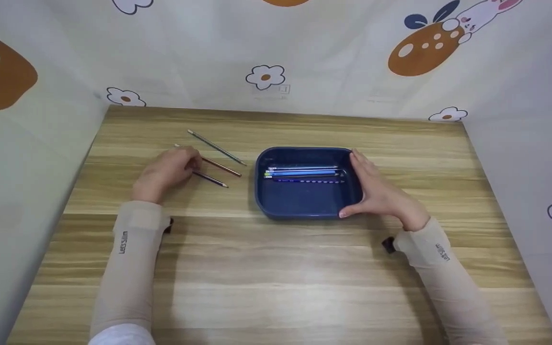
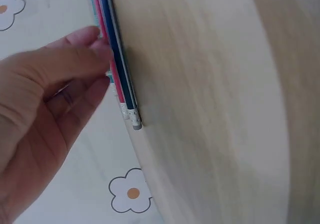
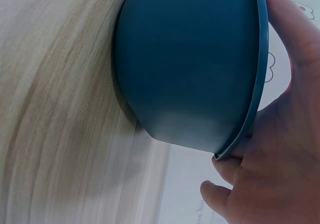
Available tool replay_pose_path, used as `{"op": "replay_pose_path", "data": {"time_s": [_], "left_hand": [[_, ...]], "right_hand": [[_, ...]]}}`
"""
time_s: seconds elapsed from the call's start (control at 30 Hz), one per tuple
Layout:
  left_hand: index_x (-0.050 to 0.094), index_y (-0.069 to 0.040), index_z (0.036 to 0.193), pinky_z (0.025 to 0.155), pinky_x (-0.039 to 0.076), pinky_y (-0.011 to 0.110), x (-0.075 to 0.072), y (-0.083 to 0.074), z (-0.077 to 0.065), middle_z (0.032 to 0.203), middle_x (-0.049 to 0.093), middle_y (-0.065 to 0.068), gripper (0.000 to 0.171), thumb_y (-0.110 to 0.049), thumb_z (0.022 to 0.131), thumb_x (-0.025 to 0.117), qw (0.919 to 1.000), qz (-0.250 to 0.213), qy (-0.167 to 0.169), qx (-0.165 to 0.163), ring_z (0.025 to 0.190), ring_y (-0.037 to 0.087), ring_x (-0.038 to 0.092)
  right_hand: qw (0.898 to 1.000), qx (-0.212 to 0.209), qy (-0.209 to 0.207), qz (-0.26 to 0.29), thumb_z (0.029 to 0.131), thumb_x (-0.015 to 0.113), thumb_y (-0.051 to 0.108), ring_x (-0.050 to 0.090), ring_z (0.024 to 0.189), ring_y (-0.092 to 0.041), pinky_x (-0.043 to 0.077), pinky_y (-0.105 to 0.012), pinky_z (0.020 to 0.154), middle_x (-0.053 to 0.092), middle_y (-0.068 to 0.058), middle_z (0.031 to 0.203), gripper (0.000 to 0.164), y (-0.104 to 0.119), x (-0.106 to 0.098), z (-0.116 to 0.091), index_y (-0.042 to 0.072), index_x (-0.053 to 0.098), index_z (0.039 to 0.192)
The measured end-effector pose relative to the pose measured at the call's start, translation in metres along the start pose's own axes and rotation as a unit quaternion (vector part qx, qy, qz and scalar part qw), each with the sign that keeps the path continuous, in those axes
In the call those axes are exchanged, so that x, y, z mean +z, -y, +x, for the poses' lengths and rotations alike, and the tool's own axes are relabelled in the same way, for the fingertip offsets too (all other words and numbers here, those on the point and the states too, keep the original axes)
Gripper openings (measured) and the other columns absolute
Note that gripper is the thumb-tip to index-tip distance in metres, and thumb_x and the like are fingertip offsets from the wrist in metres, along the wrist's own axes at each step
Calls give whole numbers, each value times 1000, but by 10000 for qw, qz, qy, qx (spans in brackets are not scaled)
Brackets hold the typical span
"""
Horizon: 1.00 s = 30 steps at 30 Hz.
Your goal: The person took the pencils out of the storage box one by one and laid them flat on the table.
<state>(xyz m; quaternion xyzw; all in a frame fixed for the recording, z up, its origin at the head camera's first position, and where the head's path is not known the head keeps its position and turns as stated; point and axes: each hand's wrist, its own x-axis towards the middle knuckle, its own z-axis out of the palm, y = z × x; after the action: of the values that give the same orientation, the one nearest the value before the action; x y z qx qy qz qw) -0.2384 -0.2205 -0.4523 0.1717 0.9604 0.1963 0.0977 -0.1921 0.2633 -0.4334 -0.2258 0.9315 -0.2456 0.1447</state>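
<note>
My left hand (image 1: 168, 170) reaches over the loose pencils on the left, its fingers bent and the tips right at them. Beneath its fingers run a reddish pencil (image 1: 222, 166) and a dark blue pencil (image 1: 211, 179), each partly hidden. In the left wrist view the thumb tip meets the red pencil (image 2: 118, 82), beside the dark blue one. A green pencil (image 1: 216, 147) lies just beyond. With my right hand (image 1: 376, 191) I grip the right end of a dark blue plastic box (image 1: 304, 201), thumb and fingers spread over its rim. Several pencils (image 1: 304, 173) lie side by side inside.
The wood-grain table (image 1: 266, 278) carries the box near its middle. Pale printed curtains (image 1: 199, 62) with flowers and rabbits enclose the back and both sides. Small dark devices (image 1: 388, 245) sit at both wrists, below the sleeves.
</note>
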Motion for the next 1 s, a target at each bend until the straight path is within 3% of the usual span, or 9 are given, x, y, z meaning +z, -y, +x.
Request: {"op": "replay_pose_path", "data": {"time_s": [0.2,0.5,1.0], "left_hand": [[68,1,105,96,52,49,-2,-5,4,106,70,17,17,2,89,62,9932,-1120,66,320,104,32,64],[64,8,109,100,51,51,-2,-25,10,111,67,25,19,6,90,63,9719,-2218,135,773,111,38,64],[64,7,111,104,50,48,-1,-71,23,113,67,24,25,5,86,68,9472,-2684,157,1749,112,41,63]], "right_hand": [[10000,-38,-13,-29,61,90,54,-2,156,-35,4,-53,126,-3,-21,167,143,-1,0,1,-2,2,158],[10000,15,3,-59,60,90,56,-1,156,-35,6,-54,126,-3,-20,167,144,-2,1,2,-2,2,158],[10000,-49,-39,5,62,91,52,-2,156,-37,6,-55,126,-3,-22,167,142,-1,1,0,-2,2,158]]}}
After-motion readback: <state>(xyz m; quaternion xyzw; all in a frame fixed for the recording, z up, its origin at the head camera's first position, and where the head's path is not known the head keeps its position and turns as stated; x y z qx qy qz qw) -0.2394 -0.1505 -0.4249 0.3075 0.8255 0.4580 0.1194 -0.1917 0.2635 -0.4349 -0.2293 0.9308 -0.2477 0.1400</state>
